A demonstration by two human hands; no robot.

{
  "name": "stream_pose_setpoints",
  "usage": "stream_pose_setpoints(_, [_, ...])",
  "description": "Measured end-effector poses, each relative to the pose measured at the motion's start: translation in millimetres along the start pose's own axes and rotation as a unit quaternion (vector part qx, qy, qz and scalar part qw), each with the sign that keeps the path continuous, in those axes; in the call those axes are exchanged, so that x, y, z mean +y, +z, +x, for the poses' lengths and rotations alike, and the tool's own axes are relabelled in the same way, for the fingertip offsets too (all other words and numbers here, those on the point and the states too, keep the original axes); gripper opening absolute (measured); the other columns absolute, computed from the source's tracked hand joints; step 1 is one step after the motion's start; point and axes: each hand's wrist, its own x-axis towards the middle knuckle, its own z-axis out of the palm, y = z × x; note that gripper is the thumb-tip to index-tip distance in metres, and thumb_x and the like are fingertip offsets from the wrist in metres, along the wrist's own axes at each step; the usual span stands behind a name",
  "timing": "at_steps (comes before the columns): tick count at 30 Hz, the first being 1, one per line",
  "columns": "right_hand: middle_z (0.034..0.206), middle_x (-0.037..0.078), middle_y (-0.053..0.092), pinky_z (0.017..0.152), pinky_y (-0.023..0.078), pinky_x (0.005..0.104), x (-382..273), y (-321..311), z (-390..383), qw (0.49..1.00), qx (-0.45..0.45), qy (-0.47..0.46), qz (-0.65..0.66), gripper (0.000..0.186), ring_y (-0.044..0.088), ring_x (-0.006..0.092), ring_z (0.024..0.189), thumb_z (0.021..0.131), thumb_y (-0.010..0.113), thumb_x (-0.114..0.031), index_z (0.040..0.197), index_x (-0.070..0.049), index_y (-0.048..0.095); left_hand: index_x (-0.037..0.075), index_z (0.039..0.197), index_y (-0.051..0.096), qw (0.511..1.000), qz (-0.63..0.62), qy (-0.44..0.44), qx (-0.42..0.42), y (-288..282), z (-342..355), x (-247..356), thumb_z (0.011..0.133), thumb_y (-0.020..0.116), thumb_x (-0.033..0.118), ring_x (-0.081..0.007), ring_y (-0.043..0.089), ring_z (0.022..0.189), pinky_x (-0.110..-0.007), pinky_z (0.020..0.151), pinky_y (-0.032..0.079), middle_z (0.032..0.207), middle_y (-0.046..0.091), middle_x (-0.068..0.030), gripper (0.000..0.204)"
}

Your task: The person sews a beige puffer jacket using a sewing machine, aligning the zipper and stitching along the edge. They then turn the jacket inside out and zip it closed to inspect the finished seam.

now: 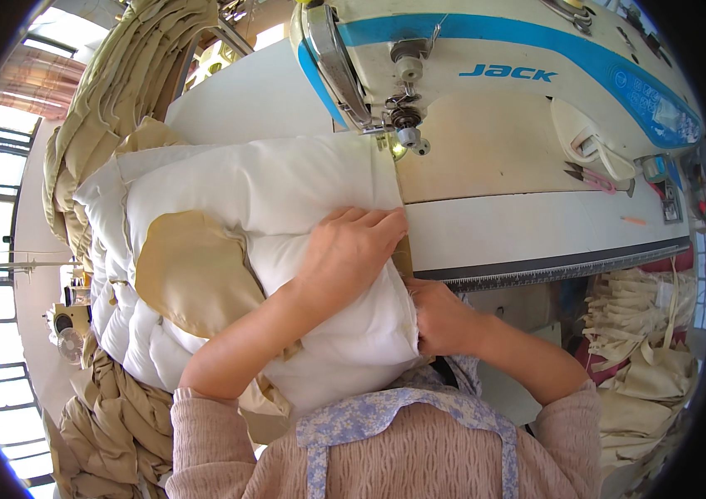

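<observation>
A bulky white padded piece [278, 183] with beige fabric [195, 274] lying on part of it spreads under the sewing machine's head [407, 125], its right edge running down from the presser foot area. My left hand [351, 254] lies on that right edge, fingers bent and closed on the white padded piece. Lower down, my right hand [444, 312] grips the same edge near the table's front, its fingertips partly hidden by the fabric.
Pink-handled snips [594, 179] lie right of the machine bed. A long ruler strip [552, 266] edges the table front. Beige cloth stacks hang at the back left [103, 66] and lie piled at the lower left [103, 416] and lower right [644, 391].
</observation>
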Motion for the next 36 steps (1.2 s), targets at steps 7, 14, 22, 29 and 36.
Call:
stream_pose_setpoints(7, [0.093, 0.016, 0.068, 0.079, 0.053, 0.0480, 15.1, -18.3, 23.7, 0.995, 0.007, 0.088, 0.036, 0.027, 0.062, 0.0408, 0.090, 0.070, 0.072, -0.013, 0.095, -0.004, 0.068, 0.009, 0.104, 0.069, 0.999, -0.044, -0.009, -0.009, 0.0, 31.1, -37.3, 0.092, 0.066, 0.013, -0.0279, 0.068, 0.083, -0.039, 0.078, 0.053, 0.090, 0.074, -0.0048, 0.014])
stream_pose_setpoints(14, [0.107, 0.015, 0.069, 0.091, 0.050, 0.0469, 27.3, -17.0, 41.0, 0.994, 0.007, 0.102, 0.023, 0.035, 0.061, 0.0388, 0.103, 0.071, 0.072, -0.014, 0.105, -0.007, 0.070, 0.006, 0.111, 0.071, 0.994, -0.101, -0.035, -0.001, -10.6, 37.9, -62.4, 0.095, 0.065, 0.018, -0.0311, 0.066, 0.097, -0.041, 0.087, 0.052, 0.101, 0.073, -0.0096, 0.021])
stream_pose_setpoints(22, [0.127, 0.004, 0.067, 0.112, 0.038, 0.0514, 2.9, -9.3, 2.1, 0.985, -0.107, 0.021, -0.136, 0.055, 0.059, 0.0280, 0.123, 0.070, 0.072, -0.020, 0.125, -0.014, 0.067, 0.015, 0.143, 0.055, 0.876, 0.225, -0.272, 0.329, -93.4, -134.1, -81.9, 0.100, 0.052, 0.024, -0.0407, 0.035, 0.143, -0.056, 0.118, 0.019, 0.152, 0.045, -0.0151, 0.044])
stream_pose_setpoints(29, [0.109, 0.005, 0.070, 0.105, 0.045, 0.0413, -17.2, 34.8, 51.8, 0.963, -0.166, 0.008, -0.213, 0.035, 0.062, 0.0256, 0.112, 0.065, 0.071, -0.020, 0.098, -0.010, 0.073, 0.030, 0.153, 0.041, 0.949, 0.073, -0.246, 0.183, -44.3, -100.3, -326.9, 0.100, 0.052, 0.049, -0.0372, 0.029, 0.147, -0.057, 0.117, 0.021, 0.160, 0.034, -0.0123, 0.057])
stream_pose_setpoints(36, [0.105, 0.010, 0.069, 0.100, 0.048, 0.0411, -44.6, 98.2, 34.1, 0.987, -0.032, -0.072, -0.142, 0.024, 0.063, 0.0289, 0.109, 0.076, 0.065, -0.020, 0.095, -0.008, 0.071, 0.017, 0.121, 0.068, 0.943, 0.232, -0.190, 0.145, -132.4, -9.3, -205.1, 0.099, 0.058, 0.029, -0.0291, 0.057, 0.117, -0.049, 0.097, 0.045, 0.128, 0.061, -0.0093, 0.027])
